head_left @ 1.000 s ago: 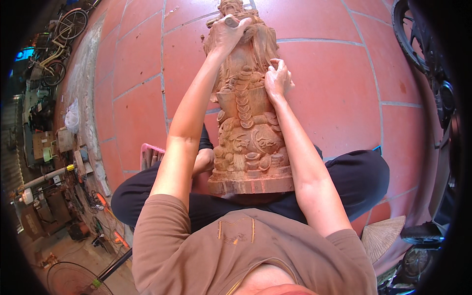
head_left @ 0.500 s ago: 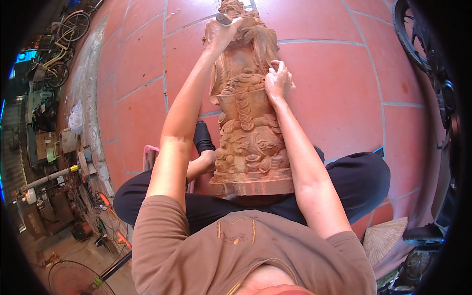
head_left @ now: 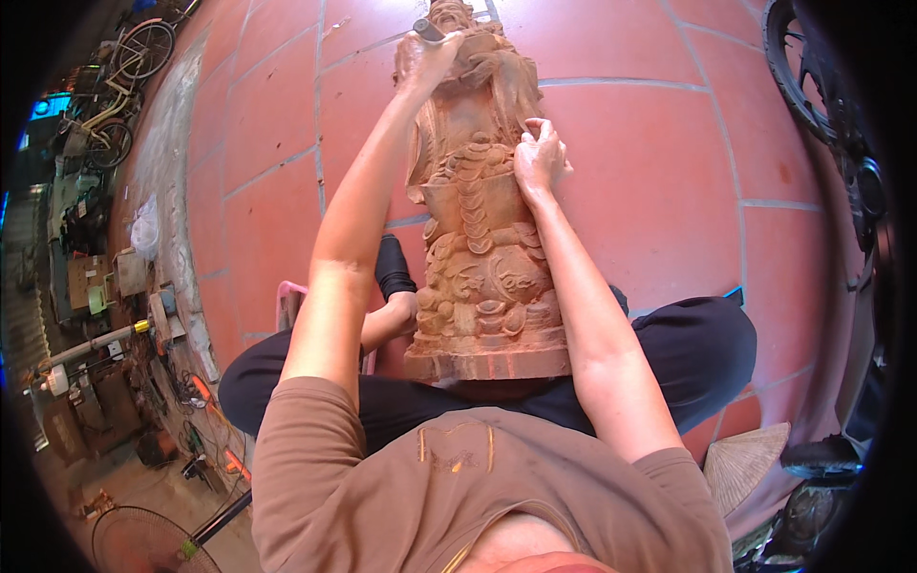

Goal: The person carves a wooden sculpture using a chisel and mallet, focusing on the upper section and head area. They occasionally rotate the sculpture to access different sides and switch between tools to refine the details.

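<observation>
A carved brown wooden statue [head_left: 482, 205] lies lengthwise in front of me, its flat base toward my lap and its bearded head at the far end. My left hand [head_left: 425, 62] is closed around a dark tool handle [head_left: 428, 31] near the statue's upper body. Only the handle's round end shows; the rest is hidden by the hand. Against the statue's right edge, about midway up, rests my right hand [head_left: 541, 158]. Its fingers are curled and drawn together, and whatever may be in them is hidden.
Red floor tiles [head_left: 640, 172] surround the statue, with my crossed legs [head_left: 693, 349] around its base. A motorbike wheel [head_left: 800, 72] stands at the right, above a woven fan-shaped item [head_left: 745, 463]. Along the left are bicycles [head_left: 119, 91], cluttered tools and an electric fan [head_left: 143, 540].
My left hand and the tool handle have shifted slightly to the left and away from me. The right hand stays in the same place on the statue's edge.
</observation>
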`<state>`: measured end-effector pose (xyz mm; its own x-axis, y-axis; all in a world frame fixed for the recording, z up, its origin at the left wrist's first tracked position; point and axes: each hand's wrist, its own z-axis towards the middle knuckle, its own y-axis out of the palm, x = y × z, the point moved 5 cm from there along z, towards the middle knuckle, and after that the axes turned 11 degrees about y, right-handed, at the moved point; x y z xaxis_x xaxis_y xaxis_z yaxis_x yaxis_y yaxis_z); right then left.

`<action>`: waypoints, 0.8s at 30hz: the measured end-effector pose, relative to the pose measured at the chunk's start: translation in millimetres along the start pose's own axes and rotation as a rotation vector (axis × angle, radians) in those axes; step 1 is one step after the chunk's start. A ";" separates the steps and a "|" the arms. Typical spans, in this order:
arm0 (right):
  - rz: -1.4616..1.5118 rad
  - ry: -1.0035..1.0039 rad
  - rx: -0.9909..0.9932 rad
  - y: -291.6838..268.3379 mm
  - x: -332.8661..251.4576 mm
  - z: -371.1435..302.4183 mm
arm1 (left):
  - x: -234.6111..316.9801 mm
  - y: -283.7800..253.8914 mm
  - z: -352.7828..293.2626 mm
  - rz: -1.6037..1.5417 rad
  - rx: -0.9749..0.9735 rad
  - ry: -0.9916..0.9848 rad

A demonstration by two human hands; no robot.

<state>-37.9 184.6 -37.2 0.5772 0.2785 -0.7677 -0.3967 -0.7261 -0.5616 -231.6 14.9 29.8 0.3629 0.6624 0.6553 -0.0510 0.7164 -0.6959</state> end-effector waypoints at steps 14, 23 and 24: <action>-0.026 0.001 0.040 -7.2 4.2 7.0 | -2.5 12.0 -47.1 -0.812 0.384 -0.358; -0.017 -0.018 0.051 -4.8 9.9 10.2 | 4.9 18.1 -56.2 -0.917 0.394 -0.370; -0.009 -0.029 0.050 -4.7 8.3 9.4 | 5.0 10.1 -54.5 -0.839 0.364 -0.325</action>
<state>-37.9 196.3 -43.9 0.5602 0.3035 -0.7708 -0.4269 -0.6916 -0.5826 -179.5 13.5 10.1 0.1407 -0.1058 0.9844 -0.1975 0.9713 0.1326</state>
